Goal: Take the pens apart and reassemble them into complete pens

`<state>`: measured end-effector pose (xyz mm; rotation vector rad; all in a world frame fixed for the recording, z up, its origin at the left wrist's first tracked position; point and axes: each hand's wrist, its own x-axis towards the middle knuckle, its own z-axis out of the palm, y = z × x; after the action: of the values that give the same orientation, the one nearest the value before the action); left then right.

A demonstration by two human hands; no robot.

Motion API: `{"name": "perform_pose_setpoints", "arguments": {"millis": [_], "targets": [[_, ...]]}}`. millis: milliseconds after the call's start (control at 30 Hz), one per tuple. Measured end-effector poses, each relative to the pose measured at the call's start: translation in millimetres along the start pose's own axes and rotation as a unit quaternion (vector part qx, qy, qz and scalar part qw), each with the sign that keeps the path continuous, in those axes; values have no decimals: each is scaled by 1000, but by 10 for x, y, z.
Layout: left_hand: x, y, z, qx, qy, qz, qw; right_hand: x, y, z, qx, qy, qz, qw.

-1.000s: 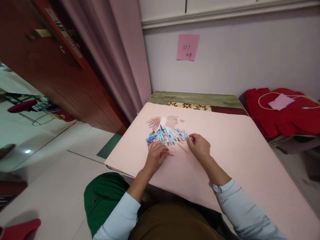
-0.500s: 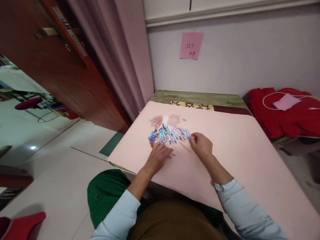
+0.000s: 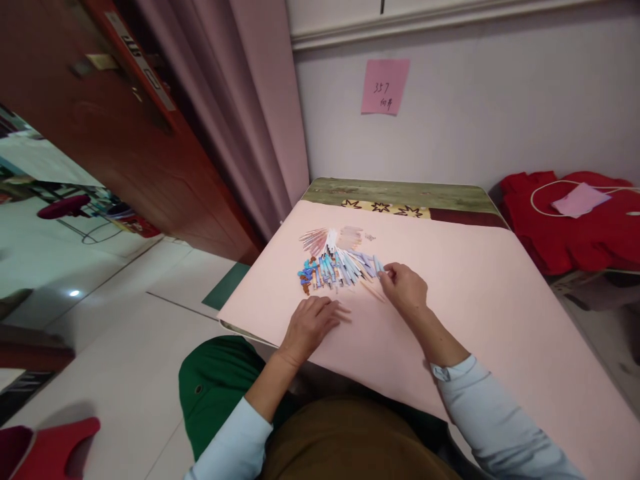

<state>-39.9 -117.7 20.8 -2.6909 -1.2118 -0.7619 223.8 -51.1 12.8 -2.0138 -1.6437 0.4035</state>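
Note:
On the pale pink table cover lies a spread of slim pens (image 3: pixel 325 270), mostly blue, lilac and white, with brown and bright blue ends at the left. Behind them are a fan of pinkish slim pieces (image 3: pixel 314 241) and a paler bunch (image 3: pixel 350 238). My right hand (image 3: pixel 406 287) pinches a light blue pen (image 3: pixel 378 264) at the right end of the row. In front of the row is my left hand (image 3: pixel 313 325), fingers curled, with slim pale sticks (image 3: pixel 344 312), blurred, at its fingertips. Two tan sticks (image 3: pixel 373 290) lie between the hands.
A small grey cluster (image 3: pixel 370 237) sits behind the pens. The table's patterned far edge (image 3: pixel 450 195) meets the wall, where a pink note (image 3: pixel 385 87) hangs. Red cloth with a white cable (image 3: pixel 530 227) is at the right. A brown door (image 3: pixel 165 167) and curtain (image 3: pixel 260 100) stand left.
My left hand has drawn back from the row toward me, uncovering the pens' near ends. My right hand stays at the light blue pen. The view has shifted slightly.

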Motion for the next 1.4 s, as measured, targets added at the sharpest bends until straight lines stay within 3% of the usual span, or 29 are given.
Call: {"name": "perform_pose_setpoints", "arguments": {"millis": [267,600,733,967,1133,1400], "targets": [[217,70,24,43,-109,21,993,-2,-2,-1,-8,-1,2,1000],[290,55,32,86,-119,41,988,0,-5,8,-8,-8,10,1000],[305,-77,50,99,-98,41,989,2,3,14,-8,-4,8,1000],[201,-236,61,88,-12,28,996,-10,-15,-29,28,6,19,999],[112,-191,106,24,53,-32,998,-4,-26,-30,-9,3,16,1000],[69,-125,80,-60,86,-119,987,16,-36,-38,-22,-4,14,1000]]}}
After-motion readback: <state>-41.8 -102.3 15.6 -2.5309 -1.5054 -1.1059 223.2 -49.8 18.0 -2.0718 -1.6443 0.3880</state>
